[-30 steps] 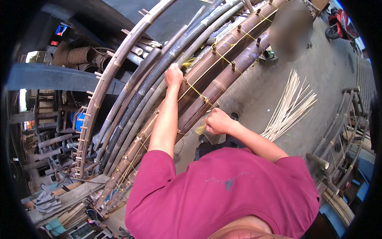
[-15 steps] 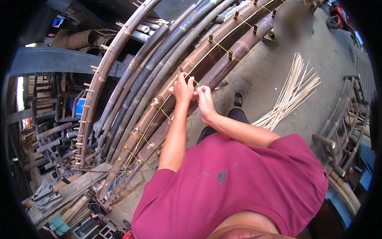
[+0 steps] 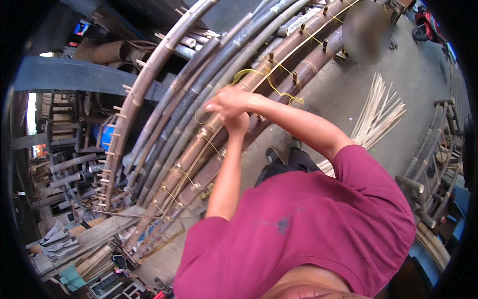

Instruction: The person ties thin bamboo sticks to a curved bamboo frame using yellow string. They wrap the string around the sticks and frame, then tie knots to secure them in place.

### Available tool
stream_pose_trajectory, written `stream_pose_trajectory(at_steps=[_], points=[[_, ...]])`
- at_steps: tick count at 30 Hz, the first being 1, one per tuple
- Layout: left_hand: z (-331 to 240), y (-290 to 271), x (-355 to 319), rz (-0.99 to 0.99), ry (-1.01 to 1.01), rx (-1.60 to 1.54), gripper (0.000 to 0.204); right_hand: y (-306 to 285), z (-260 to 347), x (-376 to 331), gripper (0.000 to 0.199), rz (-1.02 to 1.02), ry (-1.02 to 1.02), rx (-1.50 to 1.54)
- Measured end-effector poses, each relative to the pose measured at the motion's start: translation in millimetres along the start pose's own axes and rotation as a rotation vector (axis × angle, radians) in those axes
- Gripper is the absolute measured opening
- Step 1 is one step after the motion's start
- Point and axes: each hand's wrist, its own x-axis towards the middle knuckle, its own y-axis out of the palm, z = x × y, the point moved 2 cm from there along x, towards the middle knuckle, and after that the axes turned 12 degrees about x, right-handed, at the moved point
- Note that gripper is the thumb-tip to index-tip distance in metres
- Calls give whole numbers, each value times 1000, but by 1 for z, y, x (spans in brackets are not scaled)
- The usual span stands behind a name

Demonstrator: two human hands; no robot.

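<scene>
Leaning in a slanted row against a dark structure: bamboo poles [image 3: 199, 149], brown and grey-blue, roughly eight or nine, exact count unclear where they overlap. Short pegs stick out along the outermost pole at left.

Yellow cord [image 3: 271, 82]: one strand runs along the brown poles and loops loosely just right of the hands; thinner ties cross the poles lower down.

Right hand [image 3: 230, 101]: laid across the brown poles, fingers [image 3: 211, 106] curled and pointing left; what they pinch cannot be told, though the cord passes right under them.

Left hand [image 3: 238, 121]: directly beneath the right hand and touching it, clenched against the same poles; whether it grips the cord is hidden.

Split cane strips [image 3: 376, 117]: one fanned pale bundle lying on the concrete floor [image 3: 328, 94], well apart from the hands, to the right.

Blue barrel [image 3: 106, 135]: one, behind the poles at left.

Labels or signs: one small blue-and-red panel [image 3: 79, 28] at upper left, too small to make out.

Further bamboo frames [image 3: 433, 164] stand at the right edge.
</scene>
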Motion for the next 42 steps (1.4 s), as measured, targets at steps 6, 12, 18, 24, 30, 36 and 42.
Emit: stream_pose_trajectory(at_steps=[6,12,18,24,30,36,42], points=[[-15,-23,8,224,-35,-22,32,-30,-43,14,58,4,14,746],[-20,-15,9,207,-188,27,26,54,-82,-142,47,16,-438,170],[-50,-60,91,-9,-74,-523,18,33,-46,-146,45,10,-210,232],[55,28,125,-19,-120,5,26,72,-58,-150,35,-137,-384,-43],[41,-81,124,151,23,-653,19,65,7,-173,55,-344,-369,93],[-19,-227,61,94,772,-380,14,24,106,-148,66,-948,-411,55],[9,-261,35,553,626,-543,14,26,122,-132,20,-572,-83,23]])
